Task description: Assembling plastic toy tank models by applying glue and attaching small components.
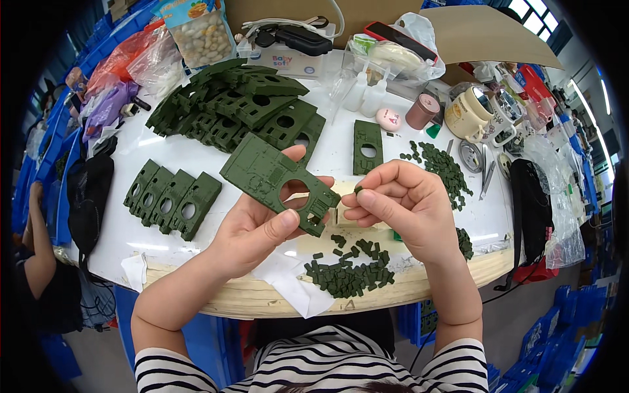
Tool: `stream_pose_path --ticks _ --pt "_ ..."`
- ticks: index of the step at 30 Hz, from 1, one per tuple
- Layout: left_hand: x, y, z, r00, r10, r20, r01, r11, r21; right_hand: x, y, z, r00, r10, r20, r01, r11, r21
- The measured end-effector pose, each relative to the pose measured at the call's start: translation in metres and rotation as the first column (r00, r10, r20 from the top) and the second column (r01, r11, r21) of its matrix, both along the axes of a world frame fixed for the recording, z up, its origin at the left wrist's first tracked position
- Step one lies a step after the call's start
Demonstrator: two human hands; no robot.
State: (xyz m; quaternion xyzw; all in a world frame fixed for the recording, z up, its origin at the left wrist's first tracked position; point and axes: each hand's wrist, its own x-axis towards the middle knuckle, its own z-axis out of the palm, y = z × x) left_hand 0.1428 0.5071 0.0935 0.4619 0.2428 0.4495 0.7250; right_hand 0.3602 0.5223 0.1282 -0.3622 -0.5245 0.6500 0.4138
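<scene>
My left hand (252,239) holds a dark green plastic model vehicle hull (265,171) with a large round hole, tilted over the table. Close to the hull's right end, my right hand (403,206) pinches a tiny dark green piece (358,189) between thumb and forefinger. A pile of small green pieces (350,272) lies below, near the table's front edge. Another heap of small pieces (445,173) is at the right. Behind my left hand rises a large stack of similar hulls (229,108). Several more hulls (173,200) stand in a row at the left, and a single hull (367,147) lies behind my right hand.
White tissue (295,288) hangs at the front edge. Tweezers (487,177), a tape roll (470,156), a cream mug (468,114) and a brown cylinder (422,111) stand at the right. A snack bag (196,33) and a phone (400,40) are at the back.
</scene>
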Motion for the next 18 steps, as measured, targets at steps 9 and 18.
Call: stream_pose_path --ticks 9,18 --pt "0.001 0.000 -0.004 1.000 -0.001 -0.025 0.002 0.999 0.049 -0.009 -0.006 -0.006 0.942 -0.130 0.310 -0.077 0.814 0.576" --pt "-0.001 -0.002 -0.008 0.998 -0.056 0.004 0.056 0.998 0.040 -0.011 -0.008 -0.009 0.895 -0.137 0.425 -0.157 0.794 0.587"
